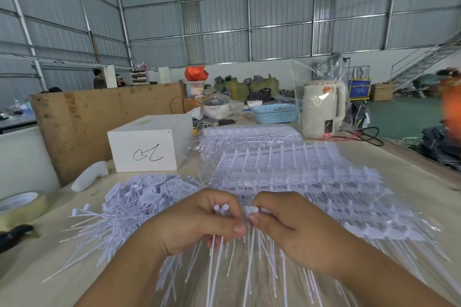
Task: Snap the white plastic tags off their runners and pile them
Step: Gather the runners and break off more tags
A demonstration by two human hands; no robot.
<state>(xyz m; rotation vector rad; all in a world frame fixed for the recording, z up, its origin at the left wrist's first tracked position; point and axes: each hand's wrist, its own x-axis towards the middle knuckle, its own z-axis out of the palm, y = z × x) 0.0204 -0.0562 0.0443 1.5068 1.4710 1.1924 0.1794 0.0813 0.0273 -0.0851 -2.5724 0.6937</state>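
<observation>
Thin white tags with long stems (loose pile sits left of them): left hand grips a few, right hand pinches one head.

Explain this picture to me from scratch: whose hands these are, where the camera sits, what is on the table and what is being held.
There is no machine: a person works bare-handed, filmed by a camera on their head that looks forward and down. The left hand grips a few white tags by their heads, stems hanging below. The right hand pinches the white piece beside them. On the table, loose snapped-off tags form a pile at left; sheets of tags on runners lie behind the hands. Farther back stand a white box, a blue basket and a cream kettle.
</observation>
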